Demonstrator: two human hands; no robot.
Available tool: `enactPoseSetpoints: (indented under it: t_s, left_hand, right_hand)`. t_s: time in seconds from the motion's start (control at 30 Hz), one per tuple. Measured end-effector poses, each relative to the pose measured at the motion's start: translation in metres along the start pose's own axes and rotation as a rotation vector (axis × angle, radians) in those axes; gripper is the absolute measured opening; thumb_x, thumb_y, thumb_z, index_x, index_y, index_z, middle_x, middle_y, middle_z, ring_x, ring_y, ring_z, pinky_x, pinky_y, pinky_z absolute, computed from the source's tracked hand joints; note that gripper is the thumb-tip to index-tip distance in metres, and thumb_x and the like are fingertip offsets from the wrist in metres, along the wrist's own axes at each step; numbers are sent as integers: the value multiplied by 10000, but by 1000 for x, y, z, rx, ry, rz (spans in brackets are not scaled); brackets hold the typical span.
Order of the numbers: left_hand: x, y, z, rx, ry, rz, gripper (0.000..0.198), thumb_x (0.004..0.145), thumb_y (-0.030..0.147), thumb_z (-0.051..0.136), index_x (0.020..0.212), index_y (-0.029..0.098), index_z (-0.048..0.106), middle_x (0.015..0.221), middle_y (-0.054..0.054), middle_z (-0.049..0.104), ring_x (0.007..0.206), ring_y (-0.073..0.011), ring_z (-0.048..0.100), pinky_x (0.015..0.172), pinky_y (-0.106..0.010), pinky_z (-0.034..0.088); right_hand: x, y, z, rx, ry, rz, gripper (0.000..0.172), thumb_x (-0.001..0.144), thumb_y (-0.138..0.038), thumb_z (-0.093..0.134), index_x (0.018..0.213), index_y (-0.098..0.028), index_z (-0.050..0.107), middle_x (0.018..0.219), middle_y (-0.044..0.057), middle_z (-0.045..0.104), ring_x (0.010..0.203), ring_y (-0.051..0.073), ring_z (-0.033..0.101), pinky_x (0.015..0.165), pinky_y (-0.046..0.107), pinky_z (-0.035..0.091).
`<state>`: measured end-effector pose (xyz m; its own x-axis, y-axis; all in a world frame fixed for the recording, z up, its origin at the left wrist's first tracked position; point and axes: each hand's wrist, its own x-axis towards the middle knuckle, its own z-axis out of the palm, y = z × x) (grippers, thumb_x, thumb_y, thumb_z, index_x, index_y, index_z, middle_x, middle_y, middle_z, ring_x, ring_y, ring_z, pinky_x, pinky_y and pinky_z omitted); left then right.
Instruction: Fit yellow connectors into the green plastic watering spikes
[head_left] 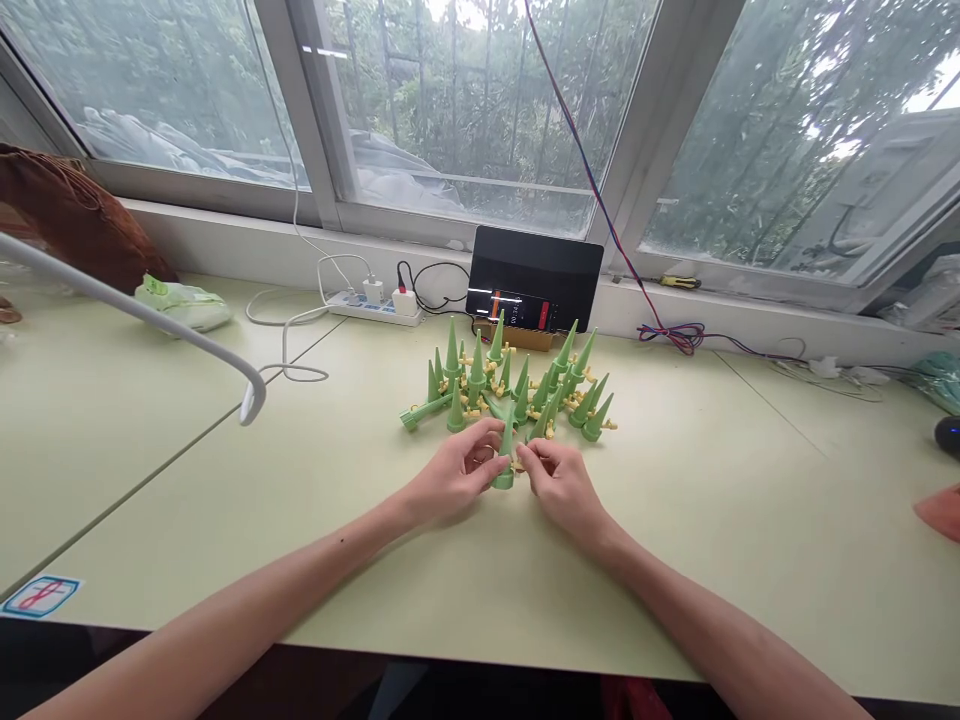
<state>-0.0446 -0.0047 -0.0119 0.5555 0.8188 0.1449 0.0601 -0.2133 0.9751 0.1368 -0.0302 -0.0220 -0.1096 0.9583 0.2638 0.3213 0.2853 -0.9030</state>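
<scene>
Near the middle of the pale green table (pixel 420 590), my left hand (pixel 463 468) holds a green cone (pixel 505 470) upright between thumb and fingers, its wide ribbed base down. A small yellow valve piece (pixel 517 465) sits at the cone's right side. My right hand (pixel 559 482) is closed in a pinch at that yellow piece. Just beyond both hands stand several more green cones (pixel 478 365) with yellow valves, some upright and some leaning. One green cone (pixel 426 411) lies on its side at the left of the group.
Behind the cones a black tablet (pixel 536 275) leans by the window. A white power strip (pixel 375 308) with cables is left of it. A grey metal arm (pixel 150 300) crosses the left side. Bundled red-blue wire (pixel 671 335) and a yellow cutter (pixel 681 282) lie at the back right.
</scene>
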Motion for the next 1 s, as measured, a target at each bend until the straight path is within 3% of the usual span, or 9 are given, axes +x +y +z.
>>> enactPoseSetpoints:
  t_s: [0.13, 0.3, 0.43, 0.53, 0.67, 0.83, 1.0]
  left_hand:
    - [-3, 2, 1, 235, 28, 136, 206, 948, 320, 551, 1116, 204, 527, 710, 37, 409, 625, -118, 355, 572, -249, 341]
    - [-3, 5, 3, 254, 35, 161, 171, 930, 316, 569, 1059, 204, 549, 680, 45, 381, 601, -115, 345, 564, -250, 351]
    - [0, 9, 4, -15, 59, 11, 310, 889, 427, 634, 1078, 209, 522, 729, 33, 441, 606, -113, 405, 505, -235, 352]
    - [2, 12, 1, -212, 62, -115, 384, 844, 469, 693, 1065, 207, 520, 818, -1, 529, 627, -113, 444, 494, -235, 366]
    - [4, 13, -5, -404, 68, -211, 389, 809, 417, 758, 1043, 196, 541, 820, 8, 540, 549, -59, 349, 496, -225, 342]
    - [5, 15, -7, -532, 38, -280, 336, 781, 372, 794, 971, 177, 597, 698, 48, 463, 486, -28, 247, 467, -202, 268]
    - [5, 13, -8, -529, 1, -291, 343, 781, 395, 789, 983, 185, 608, 721, 31, 483, 502, -37, 269, 465, -204, 253]
  right_hand:
    - [1, -3, -2, 147, -77, 171, 431, 904, -450, 536, 570, -208, 411, 491, -65, 312, 448, 89, 287, 459, 255, 248]
    - [4, -1, -2, 214, -118, 268, 427, 877, -490, 559, 574, -203, 473, 450, -75, 303, 402, 86, 280, 420, 249, 224]
    - [3, -1, 1, 138, -57, 161, 483, 932, -540, 496, 590, -205, 428, 505, -49, 375, 457, 98, 335, 460, 254, 271]
    - [1, -4, 0, 24, -43, 44, 406, 961, -502, 496, 708, -187, 534, 607, -27, 468, 515, 108, 377, 493, 257, 287]
    - [-1, -5, -4, -137, -40, -140, 297, 985, -425, 499, 917, -172, 638, 711, 6, 560, 582, 129, 442, 552, 264, 345]
    - [1, 0, -8, -247, -36, -313, 289, 1017, -371, 467, 896, -184, 652, 769, 33, 590, 657, 149, 487, 625, 273, 386]
    - [1, 3, -8, -239, -44, -349, 321, 1022, -344, 445, 766, -193, 566, 692, 7, 516, 620, 139, 448, 603, 267, 363]
